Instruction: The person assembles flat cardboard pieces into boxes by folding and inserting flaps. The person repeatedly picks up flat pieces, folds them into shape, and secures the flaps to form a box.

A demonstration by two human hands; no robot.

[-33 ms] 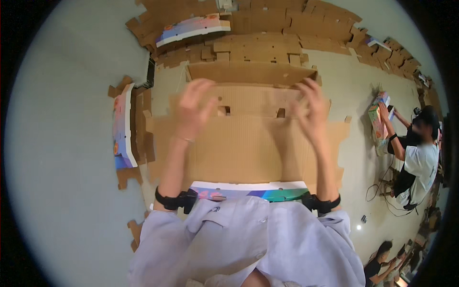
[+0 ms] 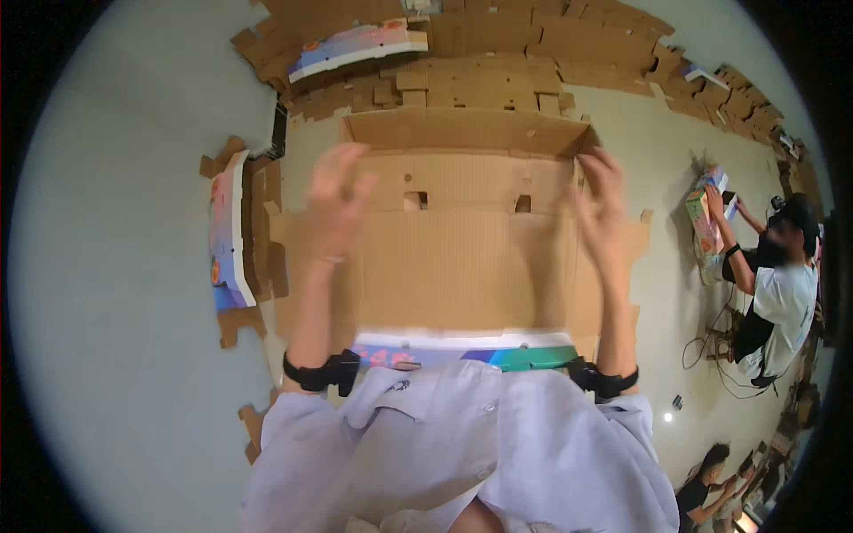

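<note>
A partly folded brown cardboard box (image 2: 444,266) lies before me with its plain inner side up. Its far wall (image 2: 462,133) stands raised, and a printed edge in white, blue and green lies close to my body. My left hand (image 2: 340,200) is over the left side of the cardboard, thumb and fingers apart, nothing in it. Near the far right corner is my right hand (image 2: 604,209), its fingers loosely bent and spread. Whether its fingertips touch the corner, I cannot tell. Both hands are slightly blurred.
Another printed carton (image 2: 233,231) stands at the left, and one more printed carton (image 2: 360,51) rests at the far left among brown cardboard sheets (image 2: 498,35). To the right a person (image 2: 782,275) handles a colourful box (image 2: 708,209). Cables (image 2: 702,351) lie near that person.
My hands have moved apart: the left one to the left, the right one to the right toward the box's corner. The raised far wall shows more fully between them.
</note>
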